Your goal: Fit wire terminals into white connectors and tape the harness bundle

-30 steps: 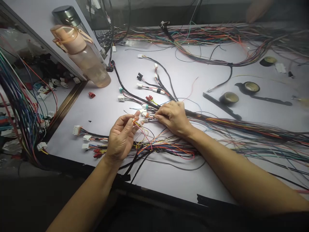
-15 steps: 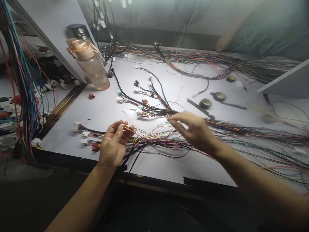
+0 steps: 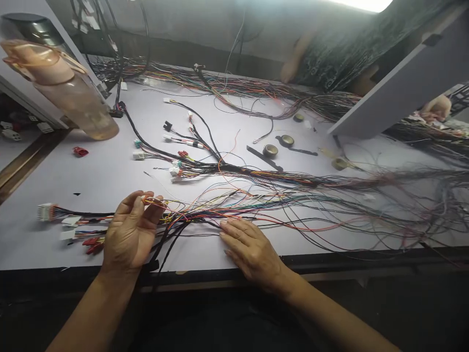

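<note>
My left hand (image 3: 130,232) is raised slightly over the white table (image 3: 110,181), its thumb and fingers pinched on a few thin orange and yellow wires (image 3: 156,201). These run into a many-coloured wire harness (image 3: 278,203) that spreads to the right. Flat on the table near the front edge lies my right hand (image 3: 251,249), fingers stretched out, fingertips touching the lower wires of the bundle. White connectors (image 3: 46,211) and red connectors (image 3: 91,243) lie at the left ends of the harness.
A peach drinking bottle (image 3: 62,85) leans at the back left. Tape rolls (image 3: 271,150) and black strips lie mid-table. A grey board (image 3: 395,83) tilts at the right. Another person in a patterned garment (image 3: 344,54) stands behind the table. More wire bundles (image 3: 227,88) run along the back.
My right hand left the connectors at mid-table, swung toward me and now lies flat by the front edge. The camera turned right. My left hand kept its pinch on the wires.
</note>
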Demonstrator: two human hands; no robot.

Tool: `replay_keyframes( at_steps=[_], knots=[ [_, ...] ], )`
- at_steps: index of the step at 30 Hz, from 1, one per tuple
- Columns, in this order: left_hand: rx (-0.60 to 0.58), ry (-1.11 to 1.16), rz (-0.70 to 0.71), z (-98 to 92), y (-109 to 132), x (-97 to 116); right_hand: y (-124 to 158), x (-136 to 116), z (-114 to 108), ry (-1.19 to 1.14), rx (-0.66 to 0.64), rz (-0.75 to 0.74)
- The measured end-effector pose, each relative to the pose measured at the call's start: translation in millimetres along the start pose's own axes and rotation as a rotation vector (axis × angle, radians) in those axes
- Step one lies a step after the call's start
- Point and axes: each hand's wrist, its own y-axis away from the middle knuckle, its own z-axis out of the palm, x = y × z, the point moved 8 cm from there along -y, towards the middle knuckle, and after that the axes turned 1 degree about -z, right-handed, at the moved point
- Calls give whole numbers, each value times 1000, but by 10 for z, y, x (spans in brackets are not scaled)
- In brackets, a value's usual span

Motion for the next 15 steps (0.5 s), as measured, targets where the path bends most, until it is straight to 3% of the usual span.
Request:
replay_keyframes(
  at_steps=[8,15],
  knots=[
    [7,16,-2,19,12,1,73,281,-299,-38,168,97],
    [-5,32,-6,14,11,-5,-11,380,-162,138,38,119]
  ],
)
